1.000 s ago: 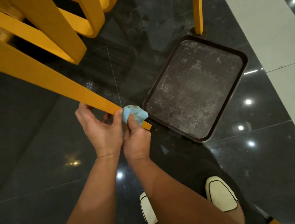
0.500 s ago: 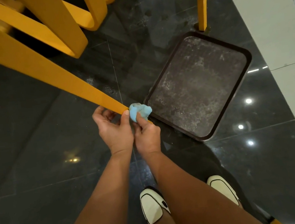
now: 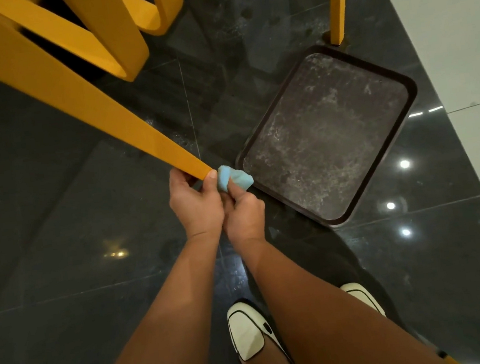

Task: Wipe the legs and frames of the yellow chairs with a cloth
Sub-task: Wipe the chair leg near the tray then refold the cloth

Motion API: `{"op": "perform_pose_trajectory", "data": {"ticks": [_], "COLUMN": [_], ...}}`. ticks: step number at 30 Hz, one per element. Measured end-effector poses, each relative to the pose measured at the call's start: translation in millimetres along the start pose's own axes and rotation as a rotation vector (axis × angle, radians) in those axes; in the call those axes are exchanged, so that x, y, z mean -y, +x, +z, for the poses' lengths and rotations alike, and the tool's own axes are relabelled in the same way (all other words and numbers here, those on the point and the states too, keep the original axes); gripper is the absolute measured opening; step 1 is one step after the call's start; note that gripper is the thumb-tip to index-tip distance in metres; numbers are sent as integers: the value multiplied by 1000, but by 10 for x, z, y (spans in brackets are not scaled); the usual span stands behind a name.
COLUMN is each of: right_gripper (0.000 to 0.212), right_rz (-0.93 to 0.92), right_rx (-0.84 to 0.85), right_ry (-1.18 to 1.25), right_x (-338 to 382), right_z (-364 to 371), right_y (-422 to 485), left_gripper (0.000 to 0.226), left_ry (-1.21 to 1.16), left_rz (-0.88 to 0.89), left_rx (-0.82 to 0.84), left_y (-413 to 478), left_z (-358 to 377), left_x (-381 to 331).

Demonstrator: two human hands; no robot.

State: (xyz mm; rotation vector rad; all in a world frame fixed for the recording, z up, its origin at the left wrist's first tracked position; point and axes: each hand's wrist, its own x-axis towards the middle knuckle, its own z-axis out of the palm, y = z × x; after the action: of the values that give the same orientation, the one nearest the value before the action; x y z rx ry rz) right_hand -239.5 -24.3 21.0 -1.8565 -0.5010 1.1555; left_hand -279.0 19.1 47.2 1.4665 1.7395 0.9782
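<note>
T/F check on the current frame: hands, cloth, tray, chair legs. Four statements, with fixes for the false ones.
1. The right hand holds the blue cloth at the lower end of the yellow chair leg. True.
2. The left hand hangs free of that leg. False: it grips the leg right beside the cloth.
3. The dark tray sits on a chair seat. False: it lies flat on the dark floor, to the right of the hands.
4. A second yellow leg stands by the tray's far corner. True.
</note>
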Motion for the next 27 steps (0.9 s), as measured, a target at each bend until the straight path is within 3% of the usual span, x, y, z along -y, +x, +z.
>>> {"op": "perform_pose_trajectory", "data": {"ticks": [7,13,21,27], "right_gripper": [34,28,31,29], "right_rz": [356,139,390,234], "right_rx": [54,-84,-34,-91], "right_ry": [272,212,489,353], "right_x": [-75,-75,-174,-129], "right_z": [-3,93,131,206], "right_y": [137,33,225,114], "left_gripper": [30,28,31,31], "left_ry": [-14,-34,-47,-72], "left_rz": [0,-31,-10,-8], "left_rx": [24,21,32,25], "left_y": [33,45,48,41], "left_z": [-1,24,18,23], "left_x": [59,118,170,169]}}
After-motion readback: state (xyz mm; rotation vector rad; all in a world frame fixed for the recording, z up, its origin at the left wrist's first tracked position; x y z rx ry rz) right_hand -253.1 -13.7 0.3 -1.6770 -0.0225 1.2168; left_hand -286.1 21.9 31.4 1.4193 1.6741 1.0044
